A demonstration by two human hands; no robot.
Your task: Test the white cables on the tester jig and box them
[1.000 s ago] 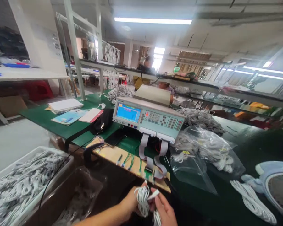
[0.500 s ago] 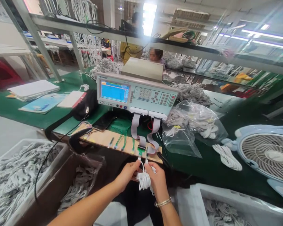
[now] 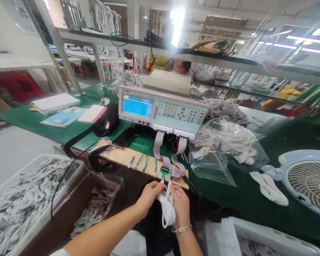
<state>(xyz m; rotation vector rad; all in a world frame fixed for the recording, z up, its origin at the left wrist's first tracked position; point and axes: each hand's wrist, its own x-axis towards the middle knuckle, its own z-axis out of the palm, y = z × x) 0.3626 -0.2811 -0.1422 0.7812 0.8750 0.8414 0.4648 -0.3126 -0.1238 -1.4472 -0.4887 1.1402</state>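
Note:
A coiled white cable (image 3: pixel 167 209) hangs between my two hands at the front edge of a wooden board (image 3: pixel 117 155). My left hand (image 3: pixel 151 195) pinches one plug end of the cable, close to the small green circuit board (image 3: pixel 164 174). With thumb and fingers closed, my right hand (image 3: pixel 180 201) grips the other plug end just beside it. Both ends point at the connectors on the board; whether they are fully seated is too small to tell. Grey ribbon cables (image 3: pixel 158 144) run from there up to a tester (image 3: pixel 162 108) with a lit blue screen.
Clear bags of cables (image 3: pixel 216 149), a loose cable bundle (image 3: pixel 269 187) and a fan (image 3: pixel 309 177) stand to the right. Bins of cables (image 3: pixel 29 199) fill the lower left, with a white bin (image 3: pixel 272 231) lower right. Notebooks (image 3: pixel 61 115) lie left; a person (image 3: pixel 185 67) is beyond the shelf.
The view has swung a little to the left, so the scene sits further right. The coil hangs lower and longer between my hands, which keep their grip on the plug ends.

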